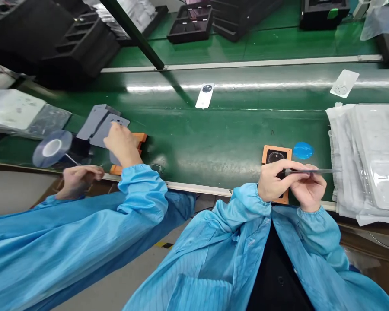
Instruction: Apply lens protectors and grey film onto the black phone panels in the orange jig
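Observation:
A thin flat plate (pixel 327 171), seen almost edge-on, is held level in front of my body. My left hand (pixel 275 178) pinches its left end between thumb and fingers. From the right, my right hand (pixel 309 186) grips the same plate with bent fingers near its middle. Below and behind my hands lies an orange fixture (pixel 265 152) with a dark insert bearing a round shape; my left hand covers part of it. A round blue piece (pixel 303 150) rests on the green surface just beyond my right hand.
At right stand stacked clear plastic trays (pixel 387 151). Two light panels with round cutouts, a left panel (pixel 205 96) and a right panel (pixel 344 83), lie on the belt. A co-worker's hand (pixel 123 142) touches grey panels (pixel 99 123) near a tape roll (pixel 52 148). Black trays (pixel 191 23) sit behind.

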Motion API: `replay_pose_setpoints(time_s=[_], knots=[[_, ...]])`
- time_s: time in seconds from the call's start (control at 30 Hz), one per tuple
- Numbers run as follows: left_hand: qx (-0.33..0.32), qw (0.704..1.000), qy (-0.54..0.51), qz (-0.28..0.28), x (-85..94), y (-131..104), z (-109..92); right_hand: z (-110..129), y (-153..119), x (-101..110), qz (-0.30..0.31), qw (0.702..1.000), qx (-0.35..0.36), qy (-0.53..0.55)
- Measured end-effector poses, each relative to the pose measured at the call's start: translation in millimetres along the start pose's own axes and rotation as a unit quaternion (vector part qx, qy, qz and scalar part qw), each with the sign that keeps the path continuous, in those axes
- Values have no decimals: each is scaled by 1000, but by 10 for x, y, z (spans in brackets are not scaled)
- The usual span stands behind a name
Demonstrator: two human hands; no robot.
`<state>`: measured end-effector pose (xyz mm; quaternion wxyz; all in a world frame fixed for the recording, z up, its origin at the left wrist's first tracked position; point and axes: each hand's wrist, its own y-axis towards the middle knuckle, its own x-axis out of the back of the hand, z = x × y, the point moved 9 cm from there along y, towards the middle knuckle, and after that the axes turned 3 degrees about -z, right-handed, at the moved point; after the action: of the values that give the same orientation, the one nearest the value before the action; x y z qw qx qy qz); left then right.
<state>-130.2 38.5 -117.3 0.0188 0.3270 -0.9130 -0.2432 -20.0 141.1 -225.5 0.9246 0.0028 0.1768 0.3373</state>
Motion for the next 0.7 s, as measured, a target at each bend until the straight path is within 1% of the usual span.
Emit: replay_pose_setpoints(time_s=[0.07, 0.13, 0.2, 0.3, 0.37, 0.43, 0.57, 0.63, 0.7], knots=[[-33, 999, -26, 10, -50, -9, -107, -81, -19, 35, -7, 1000, -13, 22], [-40, 999, -28, 23, -85, -11, -147, -114, -19, 22, 11, 999, -8, 30], [-42, 999, -9, 31, -108, -7, -163, -100, -8, 0, 36, 999, 16, 32], [-80, 996, 20, 18, -92, -3, -232, -38, -1, -32, 70, 996, 51, -1], [-114, 993, 28, -3, -46, -7, -286, 15, -6, -59, 78, 995, 50, -40], [-130, 991, 31, -29, 23, -11, -304, 107, -11, -79, 61, 997, 39, -41], [-108, 991, 47, -62, 171, -19, -241, 360, -8, -167, -4, 996, 28, 83], [-101, 992, 56, -54, 217, -29, -214, 487, 3, -250, -15, 995, 45, 93], [-107, 992, 56, -28, 235, -37, -208, 614, 15, -326, -13, 995, 75, 69]])
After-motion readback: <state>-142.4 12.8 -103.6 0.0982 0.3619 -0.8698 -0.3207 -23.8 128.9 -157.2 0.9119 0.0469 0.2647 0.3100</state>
